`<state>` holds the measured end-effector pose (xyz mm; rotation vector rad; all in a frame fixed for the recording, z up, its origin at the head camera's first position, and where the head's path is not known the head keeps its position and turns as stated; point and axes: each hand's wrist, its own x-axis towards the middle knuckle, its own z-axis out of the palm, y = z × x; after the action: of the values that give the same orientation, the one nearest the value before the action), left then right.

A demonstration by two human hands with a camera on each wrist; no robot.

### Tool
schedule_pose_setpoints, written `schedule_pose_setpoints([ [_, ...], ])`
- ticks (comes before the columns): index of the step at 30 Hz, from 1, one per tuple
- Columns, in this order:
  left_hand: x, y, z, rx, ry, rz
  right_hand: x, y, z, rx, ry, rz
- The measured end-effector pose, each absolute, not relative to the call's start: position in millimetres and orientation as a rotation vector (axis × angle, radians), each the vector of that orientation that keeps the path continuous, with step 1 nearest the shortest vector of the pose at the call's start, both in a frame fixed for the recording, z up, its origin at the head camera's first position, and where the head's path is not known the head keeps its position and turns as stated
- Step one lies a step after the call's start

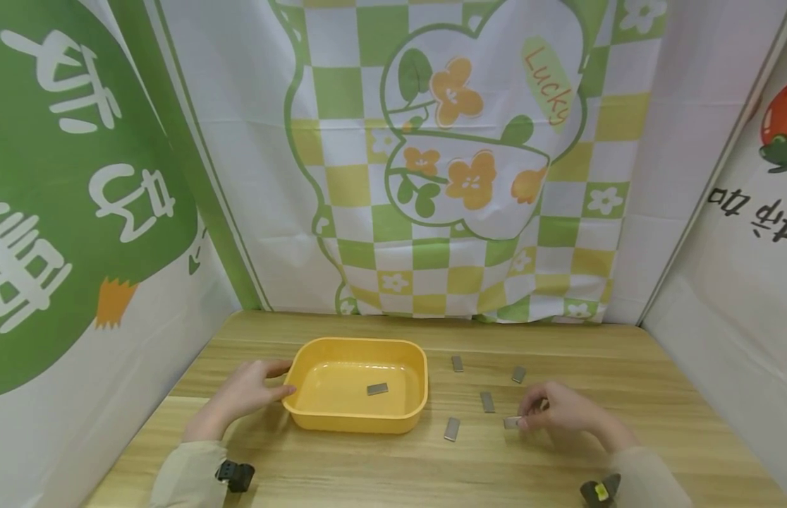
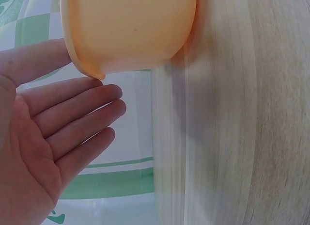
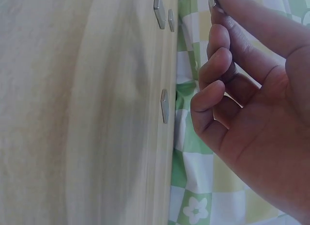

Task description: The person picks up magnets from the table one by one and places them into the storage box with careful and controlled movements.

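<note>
Grey piece (image 1: 510, 422) pinched, jutting from right grip (image 1: 558, 408)

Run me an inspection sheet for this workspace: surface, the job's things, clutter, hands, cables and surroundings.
Surface: wood-grain table.
Job's things: yellow tub with one grey piece inside; four loose grey pieces on the table, right of the tub.
Clutter: nothing seen.
Hands: left hand holds the tub's left end; right hand pinches another grey piece.
Cables: nothing seen.
Surroundings: checked, flowered cloth behind the table; left printed sheet and right printed sheet at the sides.
</note>
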<state>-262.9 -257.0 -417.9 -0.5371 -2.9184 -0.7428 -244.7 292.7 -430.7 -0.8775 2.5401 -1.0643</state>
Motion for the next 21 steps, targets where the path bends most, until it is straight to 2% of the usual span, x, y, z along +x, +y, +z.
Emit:
schedule_pose_setpoints([
  [21,-262.1,-257.2,-416.8,-0.545,-2.922,-0.75,-255.1,277.5,-418.4,-0.893,2.584,-1.065],
])
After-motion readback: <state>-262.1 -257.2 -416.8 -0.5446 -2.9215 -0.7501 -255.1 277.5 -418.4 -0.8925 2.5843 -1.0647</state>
